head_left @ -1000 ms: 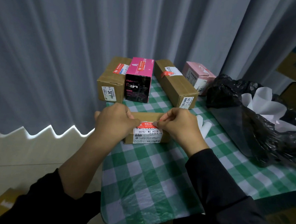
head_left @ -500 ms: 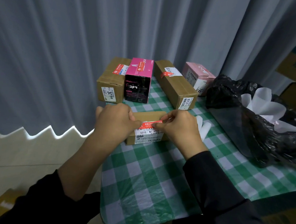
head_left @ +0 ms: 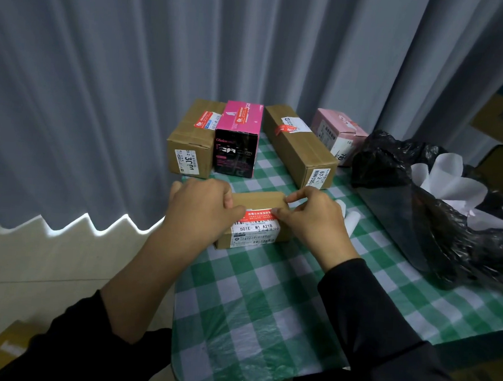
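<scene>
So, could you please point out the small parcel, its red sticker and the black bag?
small parcel point(head_left: 258, 198), head view, bare cardboard top.
red sticker point(head_left: 259, 215), head view, its middle.
black bag point(head_left: 387, 157), head view, crumpled left side.

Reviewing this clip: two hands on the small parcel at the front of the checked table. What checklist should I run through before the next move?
1. Small box lies flat on the table: ok.
2. Left hand has a grip round the box's left end: ok.
3. Right hand has its thumb at the right edge of the red sticker: ok.
4. Sticker edge lifted off the cardboard: cannot tell.
5. White shipping label in view and unwrinkled: ok.
6. Long brown box and black bag stand apart from the small box: ok.
</scene>
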